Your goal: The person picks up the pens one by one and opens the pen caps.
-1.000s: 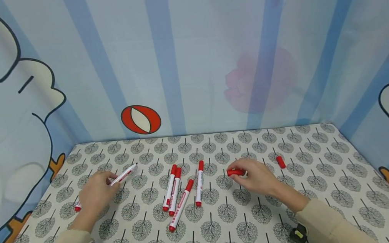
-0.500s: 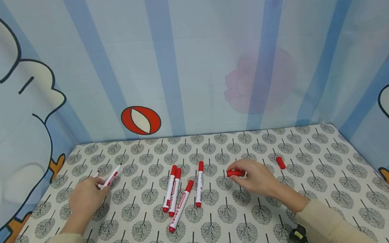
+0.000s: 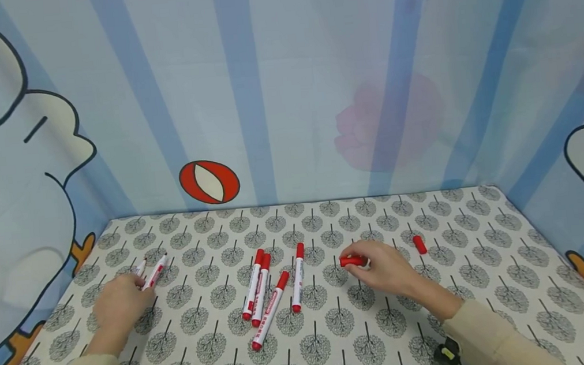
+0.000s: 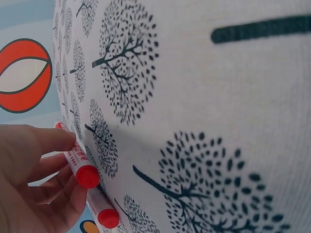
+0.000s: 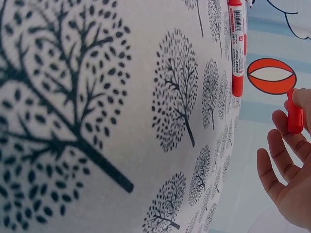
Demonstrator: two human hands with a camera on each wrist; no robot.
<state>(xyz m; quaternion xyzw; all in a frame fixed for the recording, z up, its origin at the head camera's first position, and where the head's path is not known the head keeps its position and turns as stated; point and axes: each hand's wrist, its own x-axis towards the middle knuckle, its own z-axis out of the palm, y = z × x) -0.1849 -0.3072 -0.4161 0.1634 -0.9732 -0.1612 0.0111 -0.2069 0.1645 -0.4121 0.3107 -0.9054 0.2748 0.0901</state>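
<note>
At the left of the table, my left hand [image 3: 120, 303] pinches an uncapped white marker [image 3: 155, 273] between thumb and fingers, its tip pointing away. Close beside it lies a second uncapped marker [image 3: 141, 267], partly hidden by the hand. In the left wrist view, the red end of the held marker [image 4: 87, 175] sits just above the red end of the other marker [image 4: 108, 218]. My right hand [image 3: 383, 266] holds a red marker cap [image 3: 351, 261] between thumb and forefinger above the table; the right wrist view shows this cap [image 5: 294, 116] with the other fingers loosely bent.
Several capped red markers [image 3: 269, 311] lie mid-table, two of them side by side. One capped marker [image 3: 297, 277] lies slightly apart to their right. Another loose red cap [image 3: 419, 245] rests beyond my right hand. A printed curtain [image 3: 294, 89] stands behind the tree-patterned tablecloth [image 3: 337, 346].
My left hand has moved left and lower with the uncapped marker, bringing it alongside the other uncapped one. The right hand stays in place with the cap.
</note>
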